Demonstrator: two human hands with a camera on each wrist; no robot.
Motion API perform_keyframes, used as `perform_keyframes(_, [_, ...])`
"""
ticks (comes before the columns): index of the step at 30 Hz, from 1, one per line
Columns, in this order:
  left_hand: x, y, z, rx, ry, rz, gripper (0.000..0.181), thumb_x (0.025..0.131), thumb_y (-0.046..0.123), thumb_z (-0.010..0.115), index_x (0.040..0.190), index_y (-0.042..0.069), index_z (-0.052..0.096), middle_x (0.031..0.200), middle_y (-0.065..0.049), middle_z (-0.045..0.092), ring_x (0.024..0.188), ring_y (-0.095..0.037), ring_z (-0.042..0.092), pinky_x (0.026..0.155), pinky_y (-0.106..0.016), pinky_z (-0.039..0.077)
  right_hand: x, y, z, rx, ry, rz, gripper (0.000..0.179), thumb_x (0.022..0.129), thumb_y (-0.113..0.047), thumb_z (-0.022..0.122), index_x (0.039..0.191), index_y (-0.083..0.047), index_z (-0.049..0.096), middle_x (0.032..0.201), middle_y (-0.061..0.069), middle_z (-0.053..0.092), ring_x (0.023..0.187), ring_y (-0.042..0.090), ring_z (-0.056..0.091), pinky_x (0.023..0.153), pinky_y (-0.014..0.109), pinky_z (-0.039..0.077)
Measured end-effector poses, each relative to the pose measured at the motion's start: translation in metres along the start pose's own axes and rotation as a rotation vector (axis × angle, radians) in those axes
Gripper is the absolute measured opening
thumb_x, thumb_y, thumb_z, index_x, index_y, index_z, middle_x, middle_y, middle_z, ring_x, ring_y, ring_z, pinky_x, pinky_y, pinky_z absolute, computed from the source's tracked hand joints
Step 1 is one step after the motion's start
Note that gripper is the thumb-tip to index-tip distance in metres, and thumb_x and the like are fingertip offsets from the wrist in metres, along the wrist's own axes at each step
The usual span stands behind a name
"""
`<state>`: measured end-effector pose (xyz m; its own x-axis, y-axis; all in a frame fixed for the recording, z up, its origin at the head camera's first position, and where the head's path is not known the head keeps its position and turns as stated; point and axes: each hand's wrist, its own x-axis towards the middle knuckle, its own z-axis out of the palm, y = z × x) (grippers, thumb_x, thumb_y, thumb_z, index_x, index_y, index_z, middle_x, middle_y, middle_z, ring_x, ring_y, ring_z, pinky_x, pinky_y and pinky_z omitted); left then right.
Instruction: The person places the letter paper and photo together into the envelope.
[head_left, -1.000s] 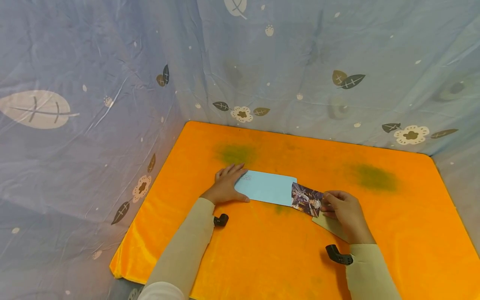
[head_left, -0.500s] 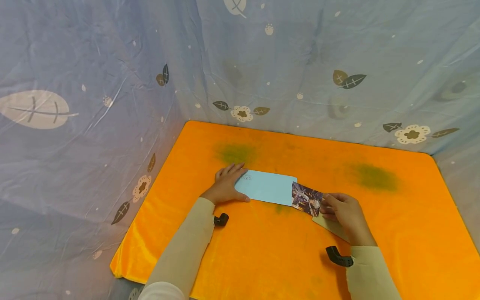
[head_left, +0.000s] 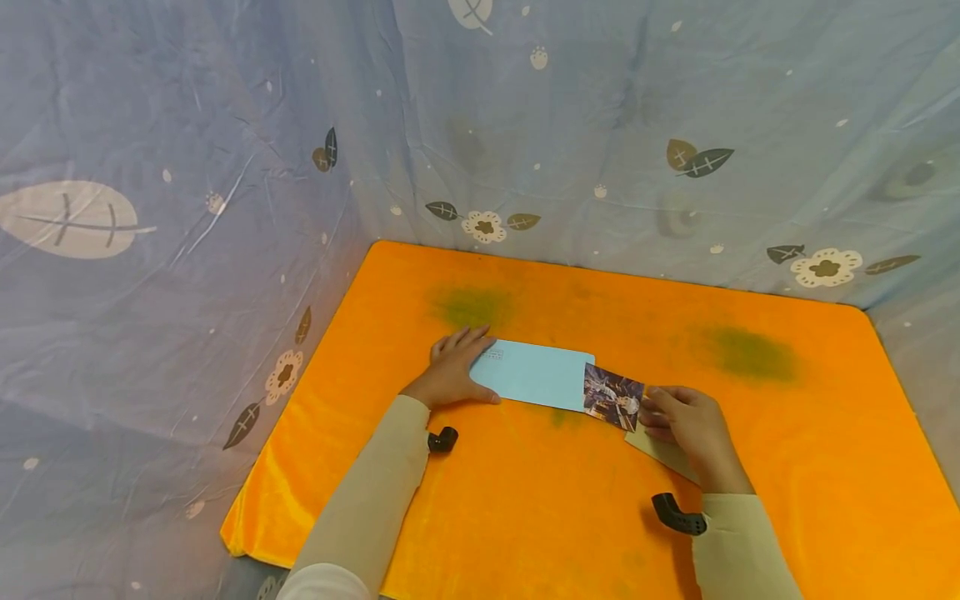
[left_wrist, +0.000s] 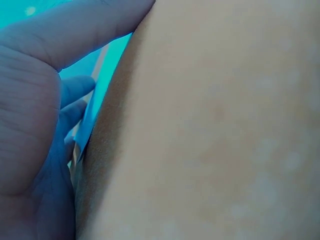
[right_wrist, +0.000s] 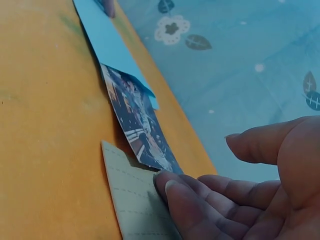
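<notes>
On the orange table lies a light blue envelope [head_left: 536, 375]. My left hand [head_left: 452, 371] holds its left end, thumb along the near edge and fingers at the far edge. In the left wrist view the thumb stands apart from the other fingers. A dark printed photo card [head_left: 612, 398] sticks out of the envelope's right end; its left part is hidden inside. My right hand [head_left: 693, 429] touches the photo's outer end with its fingertips. In the right wrist view the thumb is raised away from the photo. Beneath that hand lies a cream paper [right_wrist: 132, 197] with dashed lines.
The orange cloth-covered table [head_left: 525, 508] has green smudges towards the back. Around its back and sides hang blue-grey curtains [head_left: 600, 108] with leaf and flower prints. A black wrist device [head_left: 678, 514] hangs by each sleeve.
The photo has shifted very slightly left, towards the envelope, and less of it shows beside the right fingertips. The left hand and envelope stay in place.
</notes>
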<state>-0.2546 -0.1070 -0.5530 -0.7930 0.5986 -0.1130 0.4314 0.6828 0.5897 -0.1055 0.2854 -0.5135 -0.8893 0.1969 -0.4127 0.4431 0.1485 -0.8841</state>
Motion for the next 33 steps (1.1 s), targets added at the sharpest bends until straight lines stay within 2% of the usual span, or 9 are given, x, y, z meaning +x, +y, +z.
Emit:
perform_keyframes(14, [0.0,0.001,0.0,-0.009,-0.001,0.001,0.115,0.083,0.059,0.093,0.174,0.023,0.033,0.182,0.005,0.012,0.165,-0.027,-0.001,0.124,-0.057,0.0,0.0,-0.005,0.008,-0.019,-0.046,-0.025,0.06,0.115,-0.04,0.059,0.155,0.005,0.054,0.145,0.027,0.062,0.11,0.023,0.074,0.089,0.034,0.061])
perform_keyframes(24, [-0.001,0.001,0.0,-0.007,0.005,0.009,0.115,0.082,0.059,0.093,0.174,0.022,0.034,0.182,0.004,0.012,0.166,-0.027,-0.001,0.125,-0.058,0.001,0.004,-0.008,0.011,-0.003,-0.062,-0.016,0.064,0.113,-0.04,0.062,0.156,0.006,0.052,0.147,0.026,0.061,0.106,0.019,0.076,0.088,0.034,0.062])
perform_keyframes(33, [-0.001,0.0,0.001,-0.008,0.009,0.011,0.115,0.083,0.059,0.093,0.174,0.022,0.034,0.181,0.004,0.013,0.165,-0.027,-0.001,0.124,-0.057,0.001,0.006,-0.009,0.015,-0.016,-0.083,-0.019,0.066,0.114,-0.04,0.06,0.159,0.007,0.048,0.151,0.028,0.058,0.113,0.023,0.073,0.09,0.034,0.061])
